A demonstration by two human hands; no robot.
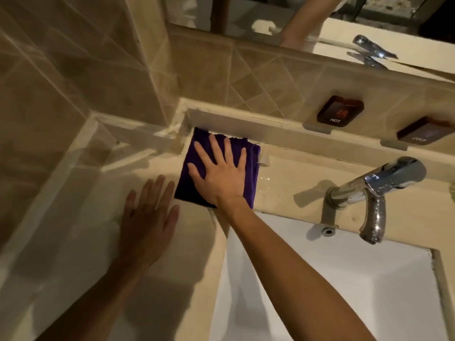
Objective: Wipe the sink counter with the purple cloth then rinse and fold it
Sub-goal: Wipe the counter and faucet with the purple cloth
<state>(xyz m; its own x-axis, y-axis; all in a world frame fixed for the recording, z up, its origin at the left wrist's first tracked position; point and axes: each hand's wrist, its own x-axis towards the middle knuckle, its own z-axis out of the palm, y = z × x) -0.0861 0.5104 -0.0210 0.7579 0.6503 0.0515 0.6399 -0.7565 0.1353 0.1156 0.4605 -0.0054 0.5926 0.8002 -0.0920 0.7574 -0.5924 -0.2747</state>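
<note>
While my right hand (220, 175) lay flat on the purple cloth (194, 173), fingers spread wide and palm pressing down, the white sink basin (344, 286) sat below and to the right of that wrist, and I could see nothing lying in it; only a small round overflow hole (328, 231) showed on its back wall. Two dark holders were fixed to the tiled wall up and to the right of my fingers, one marked HOT (339, 110) and one marked COLD (424, 131); I could not tell what was in them.

The cloth looked deep purple and folded into a rough square, lying flat on the cream counter (73, 254) in the back corner, its far edge touching the raised ledge (246, 124) under the tiles. Its top edge was slightly rumpled. Just right of the cloth, the counter shone wet with a few droplets.

My left hand (147, 217) rested open on the counter just left of the cloth, fingers together, holding nothing. A chrome faucet (374, 193) stood well to the right of my right hand, its spout hanging over the basin.
</note>
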